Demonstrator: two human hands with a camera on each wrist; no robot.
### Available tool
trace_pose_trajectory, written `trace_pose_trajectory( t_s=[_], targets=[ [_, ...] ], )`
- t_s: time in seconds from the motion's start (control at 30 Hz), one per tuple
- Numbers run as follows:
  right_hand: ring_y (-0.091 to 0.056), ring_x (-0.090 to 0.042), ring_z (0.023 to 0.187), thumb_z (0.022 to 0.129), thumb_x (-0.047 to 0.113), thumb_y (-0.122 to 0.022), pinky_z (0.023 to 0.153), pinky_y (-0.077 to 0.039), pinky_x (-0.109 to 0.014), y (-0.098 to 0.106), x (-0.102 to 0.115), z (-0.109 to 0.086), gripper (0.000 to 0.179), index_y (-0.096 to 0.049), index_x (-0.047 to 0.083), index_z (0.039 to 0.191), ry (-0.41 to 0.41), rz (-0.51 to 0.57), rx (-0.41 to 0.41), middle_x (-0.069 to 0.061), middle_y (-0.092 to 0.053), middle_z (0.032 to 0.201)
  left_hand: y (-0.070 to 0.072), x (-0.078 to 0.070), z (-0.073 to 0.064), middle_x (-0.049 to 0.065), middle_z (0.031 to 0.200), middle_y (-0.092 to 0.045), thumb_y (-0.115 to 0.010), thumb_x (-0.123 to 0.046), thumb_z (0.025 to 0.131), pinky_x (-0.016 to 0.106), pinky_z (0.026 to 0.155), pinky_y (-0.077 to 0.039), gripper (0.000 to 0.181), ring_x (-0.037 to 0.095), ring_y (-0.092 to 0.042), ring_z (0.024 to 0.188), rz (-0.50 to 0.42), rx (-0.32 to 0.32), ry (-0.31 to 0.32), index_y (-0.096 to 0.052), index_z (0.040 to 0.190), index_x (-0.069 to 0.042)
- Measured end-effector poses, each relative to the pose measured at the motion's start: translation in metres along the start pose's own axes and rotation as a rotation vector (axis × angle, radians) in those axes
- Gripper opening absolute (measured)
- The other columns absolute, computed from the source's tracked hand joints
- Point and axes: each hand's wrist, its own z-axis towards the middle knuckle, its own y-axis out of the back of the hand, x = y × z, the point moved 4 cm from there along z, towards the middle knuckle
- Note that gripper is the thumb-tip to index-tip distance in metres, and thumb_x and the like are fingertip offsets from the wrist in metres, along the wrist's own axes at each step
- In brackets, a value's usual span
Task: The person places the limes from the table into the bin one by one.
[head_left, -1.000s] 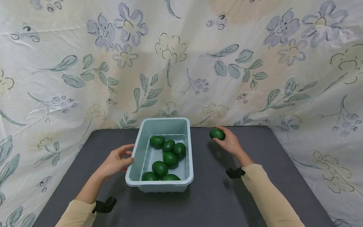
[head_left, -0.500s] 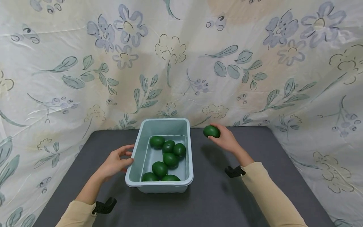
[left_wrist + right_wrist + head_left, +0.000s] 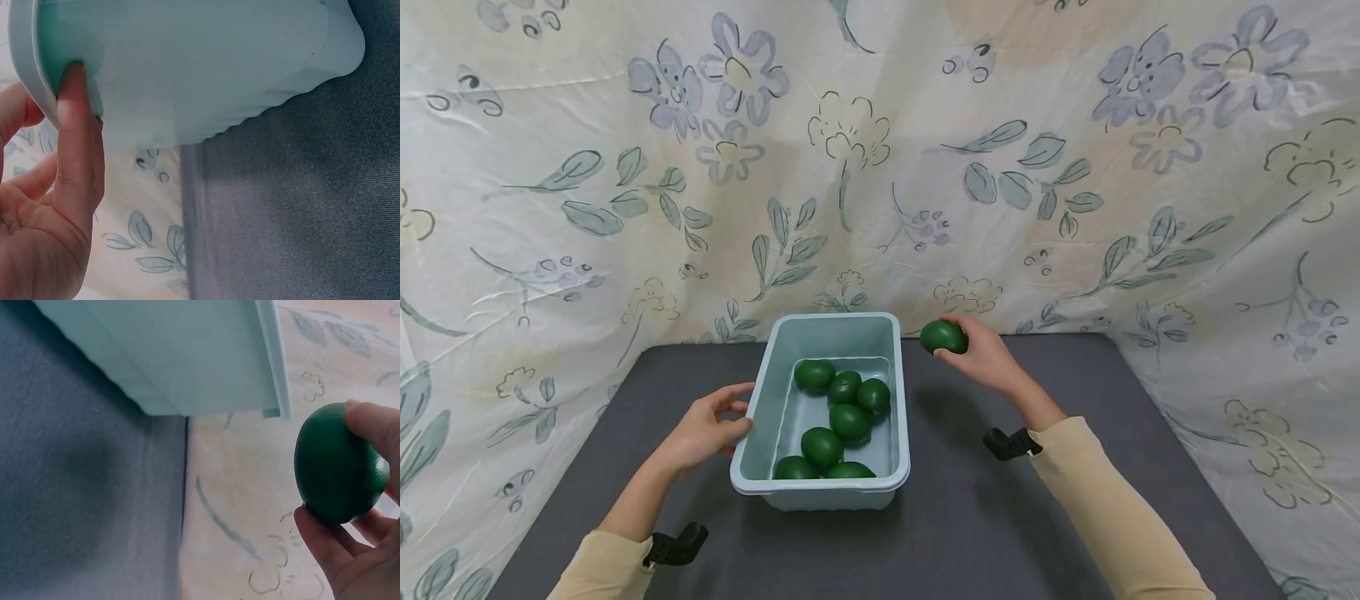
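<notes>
A pale green-blue plastic bin (image 3: 820, 486) stands on the dark table, with several glossy dark green avocados (image 3: 850, 423) lying in it. On the bin's left side rests my left hand (image 3: 703, 429); in the left wrist view its digits touch the outer wall just below the rim and are not wrapped round it. My right hand (image 3: 983, 360) pinches another avocado (image 3: 943, 337) between thumb and fingers. This one is held in the air, beyond the bin's right rim near the far edge. The right wrist view shows it smooth and egg-shaped.
A floral cloth (image 3: 850, 167) hangs behind the table and along its sides. The dark grey tabletop (image 3: 970, 525) stretches around the bin. Both wrists wear black straps (image 3: 676, 546).
My right hand has carried the avocado leftward and slightly up, closer to the bin's far right corner. The left hand, the bin and the avocados inside stay put.
</notes>
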Motion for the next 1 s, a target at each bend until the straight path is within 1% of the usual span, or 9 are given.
trace_pose_trajectory(
  t_s=[0.2,0.47,0.73,1.0],
  targets=[
    [-0.055,-0.028,0.103,0.083,0.023,-0.068,0.081,-0.048,-0.043,-0.001,0.014,0.008,0.058,-0.045,0.004,0.132,0.023,0.015,0.002,-0.014,-0.051,0.126,0.001,0.0,-0.001,0.022,0.116,-0.048,-0.058,-0.009,0.087,0.039,0.062,-0.056,0.059,0.023,-0.062,0.083,0.003,0.001,0.001,-0.034,0.14,-0.008],
    [-0.055,-0.025,0.1,0.082,0.023,-0.069,0.08,-0.049,-0.041,-0.005,0.034,0.018,0.056,-0.046,0.006,0.131,0.066,0.028,-0.004,-0.012,-0.053,0.123,0.0,0.0,0.0,0.022,0.116,-0.048,-0.058,-0.009,0.087,0.038,0.062,-0.056,0.059,0.023,-0.062,0.083,0.009,0.0,0.0,-0.033,0.14,-0.008],
    [-0.053,-0.026,0.103,0.083,0.024,-0.067,0.081,-0.048,-0.04,-0.013,0.051,0.026,0.058,-0.044,0.005,0.133,0.065,0.039,0.04,-0.012,-0.049,0.128,0.0,0.0,0.001,0.022,0.116,-0.048,-0.058,-0.009,0.086,0.038,0.062,-0.056,0.059,0.023,-0.062,0.083,0.028,-0.009,0.006,-0.034,0.14,-0.009],
    [-0.055,-0.025,0.102,0.084,0.025,-0.067,0.079,-0.05,-0.039,-0.019,0.065,0.035,0.058,-0.044,0.005,0.133,0.079,0.071,0.051,-0.012,-0.051,0.127,0.001,0.001,0.001,0.021,0.117,-0.047,-0.059,-0.009,0.086,0.038,0.063,-0.056,0.059,0.023,-0.062,0.084,0.022,-0.008,0.009,-0.034,0.14,-0.009]
  ],
)
